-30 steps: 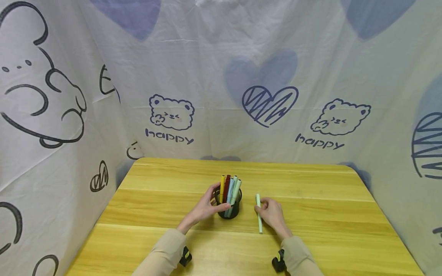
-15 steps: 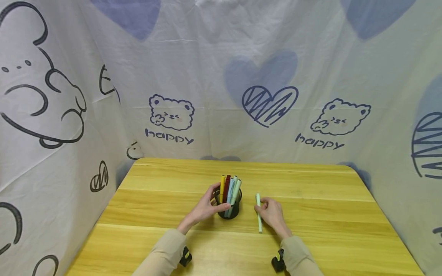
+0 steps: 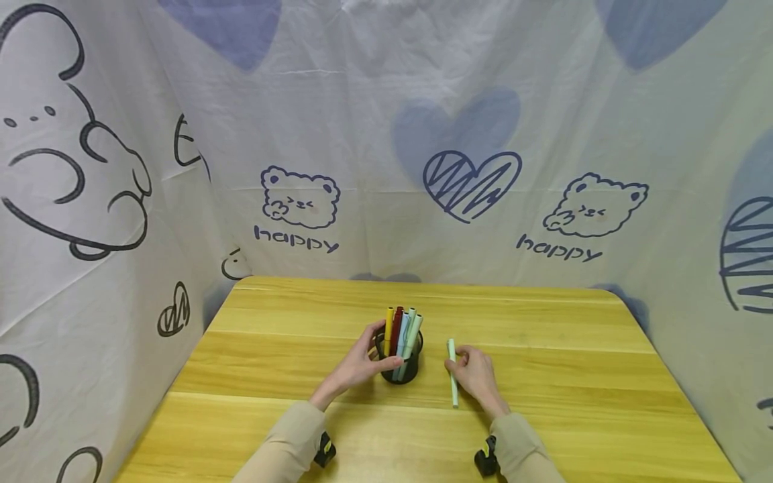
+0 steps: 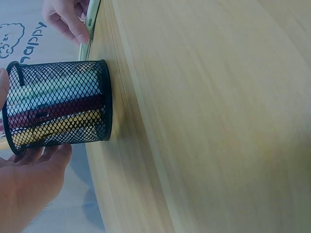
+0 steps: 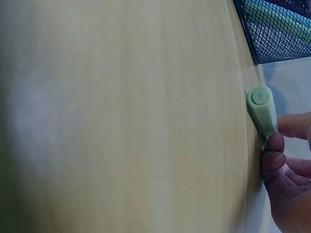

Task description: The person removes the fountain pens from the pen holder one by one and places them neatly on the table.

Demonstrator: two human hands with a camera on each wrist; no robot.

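Note:
A black mesh pen holder stands upright on the table, and my left hand grips it from the left, thumb in front and fingers behind. Several pens stand in it: a yellow pen, a dark red one, a light blue pen and pale green ones. To its right, my right hand pinches a pale green pen between thumb and fingers. That pen lies along the tabletop, its near end facing the camera in the right wrist view. The left wrist view shows the holder's mesh wall side-on.
The wooden table has rounded far corners. White cloth printed with hearts and bears hangs behind it and on both sides. Small black devices, such as the one at the right wrist, are worn at both wrists.

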